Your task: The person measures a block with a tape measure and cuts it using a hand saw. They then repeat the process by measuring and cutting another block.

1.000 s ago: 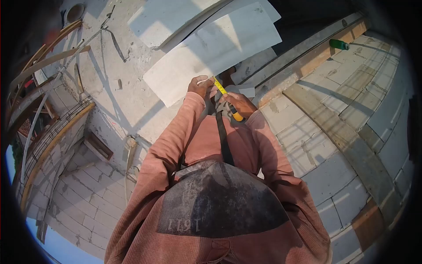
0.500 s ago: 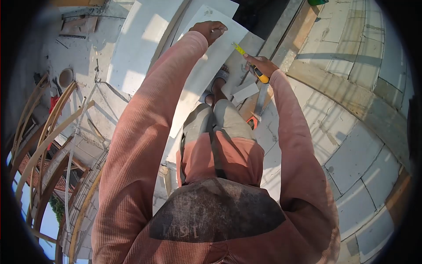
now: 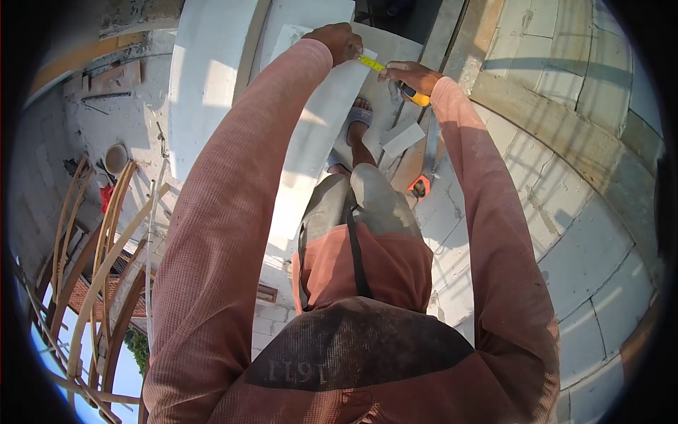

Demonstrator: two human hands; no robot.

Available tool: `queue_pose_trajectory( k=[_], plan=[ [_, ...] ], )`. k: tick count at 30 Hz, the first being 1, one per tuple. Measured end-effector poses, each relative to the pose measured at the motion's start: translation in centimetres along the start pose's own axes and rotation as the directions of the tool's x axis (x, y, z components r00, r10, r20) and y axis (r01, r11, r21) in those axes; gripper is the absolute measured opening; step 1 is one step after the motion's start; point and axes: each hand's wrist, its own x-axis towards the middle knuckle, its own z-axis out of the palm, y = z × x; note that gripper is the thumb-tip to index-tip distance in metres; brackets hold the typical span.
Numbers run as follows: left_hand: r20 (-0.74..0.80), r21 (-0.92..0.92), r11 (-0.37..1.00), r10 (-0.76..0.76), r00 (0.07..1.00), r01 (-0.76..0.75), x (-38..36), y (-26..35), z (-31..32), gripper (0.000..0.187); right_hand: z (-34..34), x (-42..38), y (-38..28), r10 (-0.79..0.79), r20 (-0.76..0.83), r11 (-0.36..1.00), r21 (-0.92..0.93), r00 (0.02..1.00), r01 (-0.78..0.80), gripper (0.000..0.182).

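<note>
My right hand (image 3: 412, 76) is closed around a yellow and black tape measure (image 3: 414, 95), its thumb on the short stretch of yellow blade drawn out to the left. At the blade's free end, the closed fingers of my left hand (image 3: 337, 44) meet the tape and seem to pinch it; the fingertips are partly hidden. Below both hands lies a long pale block (image 3: 321, 106) with a smooth surface, lit in patches by the sun. My sandalled feet (image 3: 358, 114) stand beside it.
A small white offcut (image 3: 402, 136) and an orange-red tool (image 3: 420, 186) lie by my legs. To the right runs pale blockwork (image 3: 586, 233) with a concrete band. Curved wooden strips (image 3: 106, 247) rise at lower left, near a bucket (image 3: 115, 158). A dark opening (image 3: 395, 15) lies ahead.
The two hands have come closer together. The tape's free end, apart from my left hand before, now meets its fingers. My right hand has moved slightly up and left with the tape measure.
</note>
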Motion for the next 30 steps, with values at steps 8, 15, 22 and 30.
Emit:
queue_pose_trajectory(
  k=[8, 15, 22, 30],
  plan=[
    [0.062, -0.073, 0.997, -0.006, 0.998, 0.011, 1.1, -1.0, 0.2, 0.022, 0.2, 2.5, 1.3, -0.164, -0.037, 0.98, -0.117, 0.986, 0.158, 0.039],
    [0.03, -0.093, 0.996, 0.003, 1.0, 0.0, 1.5, -1.0, 0.1, 0.024, 0.0, 1.8, 0.3, -0.2, -0.053, 0.967, -0.171, 0.978, 0.188, 0.041],
    [0.083, -0.082, 0.996, -0.034, 0.996, 0.041, 2.0, -0.7, -0.4, 0.024, -0.5, 2.9, 0.5, -0.191, -0.07, 0.964, -0.201, 0.979, 0.174, 0.041],
    [0.127, -0.064, 0.998, -0.015, 0.992, 0.023, 2.4, -1.0, -0.6, 0.025, -1.1, 3.2, 0.4, -0.159, 0.022, 0.985, -0.068, 0.987, 0.16, 0.04]
  ],
)
